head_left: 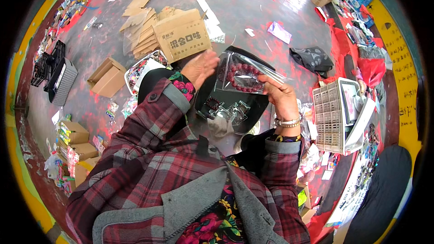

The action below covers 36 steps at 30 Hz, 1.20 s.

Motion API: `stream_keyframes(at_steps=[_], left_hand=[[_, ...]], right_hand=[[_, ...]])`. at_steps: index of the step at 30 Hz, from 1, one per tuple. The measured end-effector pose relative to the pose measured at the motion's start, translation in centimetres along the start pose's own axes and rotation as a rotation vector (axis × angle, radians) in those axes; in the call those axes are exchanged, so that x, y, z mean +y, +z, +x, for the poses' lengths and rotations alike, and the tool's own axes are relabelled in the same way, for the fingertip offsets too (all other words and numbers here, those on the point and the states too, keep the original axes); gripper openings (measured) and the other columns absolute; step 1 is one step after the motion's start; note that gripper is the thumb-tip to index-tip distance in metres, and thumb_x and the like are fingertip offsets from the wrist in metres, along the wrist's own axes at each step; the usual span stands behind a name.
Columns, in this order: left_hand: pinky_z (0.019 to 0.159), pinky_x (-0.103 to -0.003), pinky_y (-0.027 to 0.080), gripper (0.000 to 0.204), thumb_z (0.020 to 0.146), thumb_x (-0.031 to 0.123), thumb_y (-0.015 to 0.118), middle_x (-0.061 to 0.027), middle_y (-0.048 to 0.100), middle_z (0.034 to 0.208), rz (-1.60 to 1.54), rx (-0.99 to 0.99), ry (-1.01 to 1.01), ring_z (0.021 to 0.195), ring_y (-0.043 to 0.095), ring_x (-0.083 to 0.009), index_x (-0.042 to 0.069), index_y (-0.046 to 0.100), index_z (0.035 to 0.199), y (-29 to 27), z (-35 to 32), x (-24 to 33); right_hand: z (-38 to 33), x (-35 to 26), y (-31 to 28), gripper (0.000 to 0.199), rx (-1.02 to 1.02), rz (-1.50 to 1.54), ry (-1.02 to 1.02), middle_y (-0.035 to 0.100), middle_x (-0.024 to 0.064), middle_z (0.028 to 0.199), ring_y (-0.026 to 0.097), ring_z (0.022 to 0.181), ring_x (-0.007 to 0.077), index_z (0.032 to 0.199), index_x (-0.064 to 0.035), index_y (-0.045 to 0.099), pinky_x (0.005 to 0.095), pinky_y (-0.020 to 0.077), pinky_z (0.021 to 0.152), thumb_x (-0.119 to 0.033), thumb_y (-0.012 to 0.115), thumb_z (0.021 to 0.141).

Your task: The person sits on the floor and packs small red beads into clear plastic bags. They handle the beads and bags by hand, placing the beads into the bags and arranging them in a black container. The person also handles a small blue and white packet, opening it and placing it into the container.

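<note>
My right hand (281,99) pinches the edge of a clear plastic bag (221,79). Inside the bag lies a dark red bead bracelet (236,80). My left hand (202,68) is to the left of the bag, its fingers stretched out and seemingly holding nothing. Below the bag a black surface (253,116) spreads in front of me. On it rest a small dark red beaded piece (211,103) and several clear, shiny plastic pieces (236,113). Crumpled whitish plastic (220,126) lies at their near side.
Beyond my left hand stand a printed cardboard box (183,40) and flattened cartons (143,31). A filled white basket (131,79) and an open carton (106,77) are on the left. To the right are a white plastic crate (329,119) and a dark patterned bag (312,59).
</note>
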<state>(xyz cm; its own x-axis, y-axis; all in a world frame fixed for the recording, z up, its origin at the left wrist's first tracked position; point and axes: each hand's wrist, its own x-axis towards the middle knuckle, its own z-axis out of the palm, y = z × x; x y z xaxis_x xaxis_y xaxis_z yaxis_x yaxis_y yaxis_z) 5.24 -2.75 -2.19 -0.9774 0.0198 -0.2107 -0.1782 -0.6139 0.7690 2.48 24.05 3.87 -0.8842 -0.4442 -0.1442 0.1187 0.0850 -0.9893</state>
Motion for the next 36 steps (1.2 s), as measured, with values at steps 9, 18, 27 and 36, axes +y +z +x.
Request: stream_keyframes(at_steps=[9,18,27,36], left_hand=[[0.042,-0.014,0.034,0.025,0.087,0.020,0.055,-0.0072,0.064,0.095,0.195,-0.142,-0.189,0.078,0.062,-0.0081,0.003,0.056,0.106,2.8,-1.2,0.8],[0.070,-0.030,0.051,0.026,0.088,0.016,0.053,-0.0149,0.061,0.100,-0.010,-0.138,-0.088,0.087,0.062,-0.0245,-0.004,0.055,0.105,2.9,-1.2,0.5],[0.061,-0.024,0.050,0.032,0.089,0.019,0.052,-0.0158,0.060,0.099,0.124,-0.175,-0.135,0.093,0.062,-0.0262,-0.005,0.051,0.110,1.3,-0.4,0.0],[0.047,-0.023,0.047,0.029,0.090,0.027,0.050,-0.0122,0.061,0.095,0.077,-0.265,-0.270,0.086,0.063,-0.0246,0.001,0.052,0.104,2.2,-1.3,0.6]], right_hand=[[0.2,0.1,0.3,0.021,-0.118,0.021,-0.008,0.059,-0.0051,0.079,0.044,0.062,0.0001,0.101,-0.0080,0.065,0.0151,0.0316,0.050,-0.009,0.060,0.081],[-0.3,-0.7,0.1,0.028,-0.268,-0.081,0.051,0.058,0.0007,0.100,0.048,0.067,0.0038,0.102,-0.0046,0.064,0.0172,0.0386,0.054,-0.007,0.064,0.074],[-0.8,-1.3,-0.3,0.030,-0.164,-0.025,-0.020,0.054,0.0028,0.102,0.052,0.076,0.0076,0.111,-0.0020,0.057,0.0169,0.0406,0.051,-0.005,0.056,0.081],[-1.2,-1.6,-1.5,0.028,-0.250,0.036,0.014,0.059,0.0051,0.097,0.049,0.062,0.0038,0.113,-0.0043,0.055,0.0149,0.0362,0.047,-0.011,0.051,0.086]])
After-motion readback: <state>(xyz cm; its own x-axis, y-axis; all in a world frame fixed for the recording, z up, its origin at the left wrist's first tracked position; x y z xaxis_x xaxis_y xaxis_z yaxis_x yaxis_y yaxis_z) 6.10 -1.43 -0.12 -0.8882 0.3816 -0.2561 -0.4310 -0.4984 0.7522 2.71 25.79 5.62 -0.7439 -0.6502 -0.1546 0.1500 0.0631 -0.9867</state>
